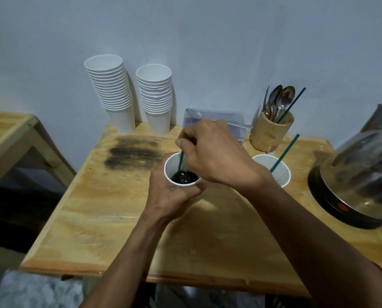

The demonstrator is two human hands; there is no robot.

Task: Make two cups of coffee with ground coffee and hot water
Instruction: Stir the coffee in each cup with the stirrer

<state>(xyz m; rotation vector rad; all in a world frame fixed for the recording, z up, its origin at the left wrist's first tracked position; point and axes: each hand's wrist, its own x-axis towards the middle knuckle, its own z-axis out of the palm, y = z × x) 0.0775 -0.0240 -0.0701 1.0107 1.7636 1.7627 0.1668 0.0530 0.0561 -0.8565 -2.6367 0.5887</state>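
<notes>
Dim, soft light; wide-angle bending at edges, kettle (pixel 361 174) blurred

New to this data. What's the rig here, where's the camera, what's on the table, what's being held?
There is no robot: a person works with two bare hands, and the single picture comes from a wide-angle camera worn on the head, looking forward and down.

The left hand grips a white paper cup holding dark coffee. The right hand pinches a green stirrer whose lower end is in that coffee.

On the wooden table: a second cup to the right with its own green stirrer leaning in it (its contents are not visible), two stacks of paper cups at the wall, a wooden holder with spoons and one more stirrer, a clear plastic box behind the hands, and a kettle at the right edge, blurred.
</notes>
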